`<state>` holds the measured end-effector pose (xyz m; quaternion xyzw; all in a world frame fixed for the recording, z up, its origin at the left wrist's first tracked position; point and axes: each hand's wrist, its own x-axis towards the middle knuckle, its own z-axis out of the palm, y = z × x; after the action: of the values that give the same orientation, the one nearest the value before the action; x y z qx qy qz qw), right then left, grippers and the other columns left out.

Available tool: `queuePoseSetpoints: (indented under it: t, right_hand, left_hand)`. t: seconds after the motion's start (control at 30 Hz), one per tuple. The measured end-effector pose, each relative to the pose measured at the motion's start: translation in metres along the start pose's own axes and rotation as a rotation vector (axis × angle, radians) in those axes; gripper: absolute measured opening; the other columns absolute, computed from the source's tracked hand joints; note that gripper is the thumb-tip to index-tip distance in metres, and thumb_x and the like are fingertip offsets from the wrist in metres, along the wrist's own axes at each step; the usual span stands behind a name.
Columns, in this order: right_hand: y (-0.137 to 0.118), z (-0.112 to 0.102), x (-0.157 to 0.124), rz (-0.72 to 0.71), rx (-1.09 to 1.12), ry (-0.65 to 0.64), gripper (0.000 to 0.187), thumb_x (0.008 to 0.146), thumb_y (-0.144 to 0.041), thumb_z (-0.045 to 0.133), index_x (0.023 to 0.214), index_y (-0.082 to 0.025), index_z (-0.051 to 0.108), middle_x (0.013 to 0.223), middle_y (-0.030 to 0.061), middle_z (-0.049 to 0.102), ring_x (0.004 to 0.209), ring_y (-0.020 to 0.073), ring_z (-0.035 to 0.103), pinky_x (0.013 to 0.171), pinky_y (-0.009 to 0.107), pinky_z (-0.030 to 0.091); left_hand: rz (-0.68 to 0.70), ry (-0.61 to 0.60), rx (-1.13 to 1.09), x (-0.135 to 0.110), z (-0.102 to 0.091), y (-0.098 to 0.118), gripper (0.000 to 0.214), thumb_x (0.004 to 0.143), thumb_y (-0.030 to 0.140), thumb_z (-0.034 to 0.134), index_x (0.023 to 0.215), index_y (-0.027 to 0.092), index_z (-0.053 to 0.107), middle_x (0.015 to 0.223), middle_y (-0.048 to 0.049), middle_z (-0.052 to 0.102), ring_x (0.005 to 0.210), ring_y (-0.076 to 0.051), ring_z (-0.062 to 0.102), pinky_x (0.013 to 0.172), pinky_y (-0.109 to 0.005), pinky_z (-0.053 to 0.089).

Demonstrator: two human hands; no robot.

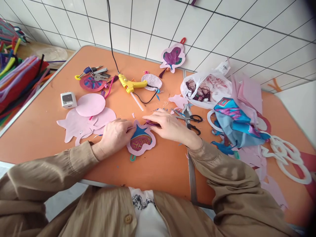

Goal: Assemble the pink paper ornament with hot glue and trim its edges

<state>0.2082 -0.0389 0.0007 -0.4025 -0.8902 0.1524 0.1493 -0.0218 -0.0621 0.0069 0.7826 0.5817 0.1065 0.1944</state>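
A pink-edged ornament [142, 142] with a blue and maroon fabric patch lies on the orange table, its small green loop toward me. My left hand [116, 134] is closed with its fingers pinching the ornament's left edge. At the far right of the ornament, my right hand [168, 125] is closed around a dark purple tassel [151, 123], its fingertips partly hiding it. Just beyond the right hand lie black-handled scissors [196, 118]. A yellow glue gun [130, 85] rests farther back, with a clear glue stick poking from its rear.
Pink cutouts [91, 104], a white charger [68, 99] and keys [98, 76] are at the left. A finished-looking ornament [172, 56] leans on the tiled wall. To the right sit a plastic bag [222, 87] and blue fabric [233, 128]. A black cord [110, 36] hangs down.
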Motion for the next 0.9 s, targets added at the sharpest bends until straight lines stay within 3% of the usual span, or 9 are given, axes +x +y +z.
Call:
queuePoseSetpoints:
  t: [0.1,0.17,0.27,0.37,0.47,0.67,0.9]
  right_hand:
    - [-0.004,-0.003,-0.002,-0.039,-0.077,0.005,0.033,0.092,-0.015,0.064,0.124,-0.016,0.071,0.118,0.0137,0.073,0.109,0.0311,0.063,0.094,0.048,0.052]
    - [-0.008,-0.005,-0.004,-0.052,-0.093,0.089,0.029,0.093,-0.014,0.062,0.120,-0.016,0.072,0.123,0.0148,0.072,0.113,0.0312,0.062,0.097,0.049,0.052]
    - [-0.014,-0.006,-0.005,-0.076,-0.078,0.222,0.023,0.097,-0.013,0.057,0.110,-0.019,0.074,0.110,0.0116,0.074,0.103,0.0268,0.064,0.091,0.044,0.052]
    - [-0.018,-0.003,-0.006,-0.143,-0.050,0.158,0.020,0.098,-0.014,0.057,0.102,-0.020,0.076,0.094,0.0079,0.073,0.089,0.0227,0.062,0.082,0.039,0.052]
    - [-0.015,0.000,-0.006,-0.137,-0.123,0.076,0.019,0.099,-0.017,0.059,0.099,-0.018,0.077,0.089,0.0081,0.069,0.089,0.0225,0.059,0.080,0.037,0.050]
    - [-0.004,0.002,-0.005,-0.098,-0.300,0.107,0.022,0.098,-0.013,0.056,0.099,-0.017,0.078,0.088,0.0088,0.065,0.088,0.0245,0.055,0.076,0.039,0.043]
    - [-0.013,0.006,-0.005,-0.163,-0.182,0.069,0.023,0.101,-0.019,0.057,0.094,-0.017,0.078,0.083,0.0070,0.066,0.084,0.0217,0.055,0.077,0.036,0.046]
  left_hand:
    - [0.045,-0.008,0.140,0.000,0.001,0.000,0.030,0.096,0.028,0.050,0.071,0.018,0.064,0.078,-0.0085,0.064,0.074,-0.021,0.057,0.057,-0.031,0.027]
    - [0.052,-0.008,0.206,0.000,0.002,0.000,0.025,0.097,0.028,0.051,0.082,0.017,0.069,0.086,-0.0098,0.067,0.080,-0.023,0.061,0.058,-0.032,0.030]
    - [0.072,0.018,0.216,0.000,0.005,-0.003,0.022,0.096,0.029,0.054,0.101,0.016,0.071,0.097,-0.0103,0.069,0.086,-0.025,0.065,0.062,-0.032,0.038]
    - [0.081,0.027,0.166,0.001,0.007,-0.006,0.032,0.096,0.027,0.055,0.122,0.017,0.069,0.105,-0.0104,0.070,0.091,-0.026,0.067,0.066,-0.033,0.044]
    - [0.080,0.023,0.149,0.002,0.008,-0.008,0.044,0.094,0.023,0.055,0.137,0.018,0.063,0.112,-0.0116,0.069,0.097,-0.027,0.067,0.065,-0.034,0.047]
    - [0.132,-0.010,0.147,0.004,0.008,-0.011,0.043,0.094,0.022,0.054,0.135,0.019,0.067,0.119,-0.0128,0.065,0.099,-0.027,0.066,0.066,-0.033,0.049]
    - [0.202,-0.048,0.166,0.007,0.007,-0.014,0.035,0.096,0.021,0.053,0.124,0.016,0.072,0.118,-0.0150,0.062,0.096,-0.027,0.063,0.071,-0.036,0.053]
